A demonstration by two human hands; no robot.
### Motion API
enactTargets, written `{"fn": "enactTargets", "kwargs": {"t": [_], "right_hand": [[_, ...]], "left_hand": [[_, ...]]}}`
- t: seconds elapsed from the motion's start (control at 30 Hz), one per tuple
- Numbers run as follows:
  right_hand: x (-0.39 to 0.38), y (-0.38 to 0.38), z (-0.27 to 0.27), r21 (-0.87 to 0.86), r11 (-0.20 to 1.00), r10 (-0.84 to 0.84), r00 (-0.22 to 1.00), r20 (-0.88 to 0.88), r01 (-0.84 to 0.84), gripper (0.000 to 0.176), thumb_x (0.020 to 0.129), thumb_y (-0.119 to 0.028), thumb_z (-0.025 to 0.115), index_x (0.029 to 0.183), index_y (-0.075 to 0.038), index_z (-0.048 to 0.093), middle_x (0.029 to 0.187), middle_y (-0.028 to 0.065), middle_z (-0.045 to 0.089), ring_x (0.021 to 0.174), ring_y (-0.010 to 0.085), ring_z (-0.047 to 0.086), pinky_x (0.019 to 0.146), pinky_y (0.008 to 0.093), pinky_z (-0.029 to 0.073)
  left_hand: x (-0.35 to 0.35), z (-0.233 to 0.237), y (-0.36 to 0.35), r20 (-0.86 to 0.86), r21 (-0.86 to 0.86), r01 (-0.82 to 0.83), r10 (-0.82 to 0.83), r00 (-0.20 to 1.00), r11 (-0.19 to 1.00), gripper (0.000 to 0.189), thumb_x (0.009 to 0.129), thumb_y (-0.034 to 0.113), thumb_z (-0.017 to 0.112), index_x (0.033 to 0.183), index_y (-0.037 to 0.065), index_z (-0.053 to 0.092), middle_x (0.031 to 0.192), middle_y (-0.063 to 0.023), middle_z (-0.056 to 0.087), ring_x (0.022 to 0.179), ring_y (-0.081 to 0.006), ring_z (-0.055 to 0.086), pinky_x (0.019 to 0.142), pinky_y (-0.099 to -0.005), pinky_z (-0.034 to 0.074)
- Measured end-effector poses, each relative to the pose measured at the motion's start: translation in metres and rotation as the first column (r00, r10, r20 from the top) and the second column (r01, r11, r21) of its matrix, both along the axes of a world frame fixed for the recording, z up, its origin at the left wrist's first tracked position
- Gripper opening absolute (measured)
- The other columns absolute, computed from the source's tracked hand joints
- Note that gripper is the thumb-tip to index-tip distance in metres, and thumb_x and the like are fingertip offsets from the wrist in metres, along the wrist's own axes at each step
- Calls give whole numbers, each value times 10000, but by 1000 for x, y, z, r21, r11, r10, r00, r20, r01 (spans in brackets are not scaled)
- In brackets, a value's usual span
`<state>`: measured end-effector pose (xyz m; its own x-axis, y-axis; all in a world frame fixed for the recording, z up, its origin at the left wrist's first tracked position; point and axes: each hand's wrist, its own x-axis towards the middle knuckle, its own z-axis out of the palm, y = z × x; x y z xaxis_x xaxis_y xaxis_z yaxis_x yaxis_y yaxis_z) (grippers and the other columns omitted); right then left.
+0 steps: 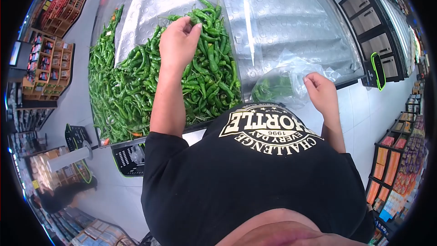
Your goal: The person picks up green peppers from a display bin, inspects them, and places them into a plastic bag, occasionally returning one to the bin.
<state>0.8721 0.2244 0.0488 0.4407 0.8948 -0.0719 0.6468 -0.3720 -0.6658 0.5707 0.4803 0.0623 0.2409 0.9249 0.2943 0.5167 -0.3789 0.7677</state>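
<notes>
A wide heap of long green chili peppers (132,86) lies on the left part of a silvery display stand. My left hand (179,43) is over the heap's upper right, thumb and fingers closed around a green chili pepper (195,17), which they partly hide. On the right, my right hand (322,92) grips the edge of a clear plastic bag (314,70). Several green peppers (274,87) show through the bag, which rests at the stand's near edge.
Silvery dimpled lining (282,13) covers the stand. Black baskets (127,159) are at the stand's lower left. A black cabinet (380,32) stands right. Stocked shelves (49,64) line both sides, and another person (63,196) is at lower left.
</notes>
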Motion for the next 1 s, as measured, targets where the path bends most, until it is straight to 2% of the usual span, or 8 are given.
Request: {"fn": "enactTargets", "kwargs": {"t": [0.17, 0.43, 0.53, 0.57, 0.6, 0.7, 0.77, 1.0], "right_hand": [[12, 5, -46, -102, 993, 69, 995, 74, -61, 169, 858, -146, 661, 998, -57, 692, 861, 165, 691, 739, 286, 667, 675, 375, 502], [-8, 23, -77, -65, 882, 469, 883, -3, -468, 263, 871, -277, 672, 987, -41, 668, 903, 136, 678, 814, 298, 648, 714, 400, 503], [-14, 29, -87, -33, 829, 558, 826, 82, -558, 278, 875, -320, 663, 953, -53, 642, 880, 123, 659, 802, 302, 632, 716, 422, 499], [-12, 33, -83, -311, 776, 579, 815, 4, -549, 471, 866, -373, 663, 1247, -98, 617, 1171, 147, 657, 1059, 316, 636, 916, 402, 499], [-10, 31, -91, -314, 778, 575, 818, 7, -544, 471, 866, -373, 663, 1247, -98, 617, 1171, 147, 657, 1059, 316, 636, 916, 402, 499], [-10, 25, -113, -138, 814, 578, 811, 91, -565, 526, 828, -403, 693, 1260, -114, 613, 1188, 146, 649, 1077, 330, 628, 938, 418, 487], [-17, 29, -106, -10, 839, 530, 822, -207, -543, 563, 802, -401, 705, 1283, -130, 596, 1205, 146, 641, 1087, 336, 623, 948, 421, 481], [-20, 25, -117, -77, 823, 555, 825, -107, -563, 487, 804, -324, 702, 1230, -120, 583, 1124, 139, 656, 1016, 306, 641, 873, 419, 494]], "left_hand": [[11, -11, 0, -315, 36, 21, -9, 949, 999, 298, 841, 264, 699, 1067, 71, 676, 843, -76, 674, 781, -271, 661, 696, -391, 520], [15, -21, -8, -277, 172, -28, 76, 958, 985, 310, 840, 237, 713, 1103, 83, 653, 840, -53, 663, 763, -248, 654, 683, -379, 520], [22, -17, -30, -105, 128, 34, -20, 994, 991, 294, 837, 229, 733, 1077, 74, 664, 820, -55, 655, 682, -195, 630, 621, -335, 509], [25, -17, -39, -68, 104, 101, -94, 993, 989, 288, 831, 219, 737, 1069, 72, 668, 811, -60, 653, 659, -193, 628, 606, -330, 511], [30, -18, -48, -29, 83, 168, -166, 986, 982, 282, 825, 210, 742, 1060, 70, 672, 802, -64, 652, 637, -191, 627, 591, -326, 513], [45, -26, -82, 79, 73, 369, -374, 924, 927, 262, 820, 190, 731, 1045, 71, 674, 798, -74, 656, 627, -198, 643, 597, -318, 531], [54, -28, -101, 85, 45, 533, -535, 841, 845, 263, 833, 180, 727, 1064, 67, 669, 809, -73, 651, 633, -188, 631, 600, -313, 526], [68, -45, -121, 67, -69, 732, -729, 681, 677, 304, 844, 191, 722, 1117, 72, 660, 872, -77, 648, 696, -190, 632, 634, -306, 529]]}}
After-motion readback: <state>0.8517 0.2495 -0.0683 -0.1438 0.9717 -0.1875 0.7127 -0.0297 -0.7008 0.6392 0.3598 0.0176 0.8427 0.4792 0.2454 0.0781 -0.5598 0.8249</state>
